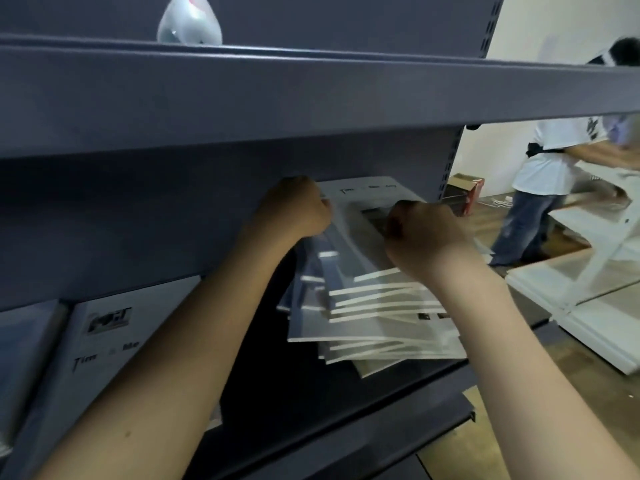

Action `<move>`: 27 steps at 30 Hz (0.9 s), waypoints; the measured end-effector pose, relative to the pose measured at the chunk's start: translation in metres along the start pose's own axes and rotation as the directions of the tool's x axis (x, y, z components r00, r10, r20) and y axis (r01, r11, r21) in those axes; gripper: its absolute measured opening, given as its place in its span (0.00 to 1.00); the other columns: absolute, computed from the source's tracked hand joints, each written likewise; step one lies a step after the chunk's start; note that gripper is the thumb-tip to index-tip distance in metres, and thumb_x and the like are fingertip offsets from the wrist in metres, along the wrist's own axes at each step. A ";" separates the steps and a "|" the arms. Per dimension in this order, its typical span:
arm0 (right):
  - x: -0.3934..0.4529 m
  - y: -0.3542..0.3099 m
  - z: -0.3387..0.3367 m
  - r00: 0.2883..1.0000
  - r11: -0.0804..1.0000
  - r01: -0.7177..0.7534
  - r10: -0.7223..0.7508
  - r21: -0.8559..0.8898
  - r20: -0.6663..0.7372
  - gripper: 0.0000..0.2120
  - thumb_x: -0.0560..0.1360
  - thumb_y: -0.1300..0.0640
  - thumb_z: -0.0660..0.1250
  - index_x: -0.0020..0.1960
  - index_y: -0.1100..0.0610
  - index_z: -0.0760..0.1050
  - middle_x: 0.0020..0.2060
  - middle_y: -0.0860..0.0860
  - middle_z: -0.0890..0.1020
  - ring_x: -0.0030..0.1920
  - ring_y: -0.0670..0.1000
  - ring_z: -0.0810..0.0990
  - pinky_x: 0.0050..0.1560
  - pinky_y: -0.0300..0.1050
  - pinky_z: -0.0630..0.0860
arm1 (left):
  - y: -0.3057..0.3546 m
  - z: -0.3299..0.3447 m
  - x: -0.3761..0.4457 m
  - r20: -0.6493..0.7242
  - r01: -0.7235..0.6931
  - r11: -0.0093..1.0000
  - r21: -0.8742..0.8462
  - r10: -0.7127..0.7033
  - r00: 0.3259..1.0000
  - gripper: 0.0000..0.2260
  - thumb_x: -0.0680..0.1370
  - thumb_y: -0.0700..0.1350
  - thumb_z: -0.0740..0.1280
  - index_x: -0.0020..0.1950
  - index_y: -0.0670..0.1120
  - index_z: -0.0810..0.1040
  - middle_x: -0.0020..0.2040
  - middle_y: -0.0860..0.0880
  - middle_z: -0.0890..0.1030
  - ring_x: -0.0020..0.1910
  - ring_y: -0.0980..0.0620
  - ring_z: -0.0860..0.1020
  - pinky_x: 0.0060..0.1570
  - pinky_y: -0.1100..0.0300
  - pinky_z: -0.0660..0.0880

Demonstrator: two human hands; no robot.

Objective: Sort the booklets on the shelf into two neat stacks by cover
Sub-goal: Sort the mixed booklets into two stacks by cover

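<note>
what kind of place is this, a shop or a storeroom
Probably a shop or stockroom being fitted out: dark metal gondola shelving with slotted uprights, white shelf panels lying loose on the wooden floor, and an open cardboard box by the wall.

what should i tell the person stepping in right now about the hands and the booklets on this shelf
Left hand: curled on the left edge of the top white booklet, at the back of the shelf.
Right hand: curled on the same booklet's right side.
The messy pile of thin white-covered booklets lies fanned and crooked on the dark grey metal shelf, under both hands.
A second group of white booklets with a small photo on the cover sits further left on the same shelf.
Done: at least a left group exists.
Left: go through the fanned pile by cover, then square both stacks.
</note>
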State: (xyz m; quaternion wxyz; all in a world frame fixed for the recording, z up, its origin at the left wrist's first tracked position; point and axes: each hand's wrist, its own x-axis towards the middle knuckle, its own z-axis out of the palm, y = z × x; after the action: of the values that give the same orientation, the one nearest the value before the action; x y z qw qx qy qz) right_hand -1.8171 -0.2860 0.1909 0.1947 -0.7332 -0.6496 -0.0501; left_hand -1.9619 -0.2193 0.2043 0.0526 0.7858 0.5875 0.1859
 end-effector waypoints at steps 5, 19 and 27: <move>0.009 0.018 -0.008 0.999 0.995 0.043 -0.043 0.088 -0.009 0.18 0.77 0.53 0.52 0.58 0.60 0.75 0.52 0.60 0.79 0.54 0.61 0.77 0.44 0.45 0.70 | 0.032 0.001 0.014 0.212 0.176 0.983 0.049 -0.183 0.960 0.31 0.73 0.67 0.60 0.59 0.41 0.76 0.53 0.40 0.80 0.50 0.44 0.80 0.44 0.59 0.75; 0.031 0.056 -0.002 1.000 0.973 -0.007 0.005 0.230 0.008 0.15 0.74 0.63 0.56 0.59 0.59 0.72 0.52 0.59 0.78 0.53 0.61 0.77 0.48 0.48 0.73 | 0.045 0.003 0.027 0.397 0.471 0.882 0.027 -0.442 0.804 0.28 0.66 0.65 0.70 0.47 0.42 0.71 0.33 0.49 0.69 0.29 0.54 0.66 0.26 0.64 0.64; 0.038 0.067 -0.007 0.998 0.977 -0.011 -0.001 0.213 0.059 0.15 0.76 0.62 0.55 0.60 0.59 0.72 0.54 0.60 0.78 0.55 0.62 0.76 0.52 0.52 0.75 | 0.026 0.014 0.016 0.286 0.399 0.836 -0.376 -0.304 0.909 0.28 0.69 0.55 0.73 0.65 0.45 0.73 0.56 0.51 0.75 0.52 0.51 0.72 0.49 0.60 0.66</move>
State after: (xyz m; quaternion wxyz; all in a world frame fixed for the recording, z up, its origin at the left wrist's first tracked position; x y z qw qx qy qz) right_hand -1.7452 -0.2584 0.1954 0.2529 -0.7109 -0.6549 0.0419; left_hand -1.9302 -0.2105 0.2031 0.3193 0.6483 0.6582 0.2110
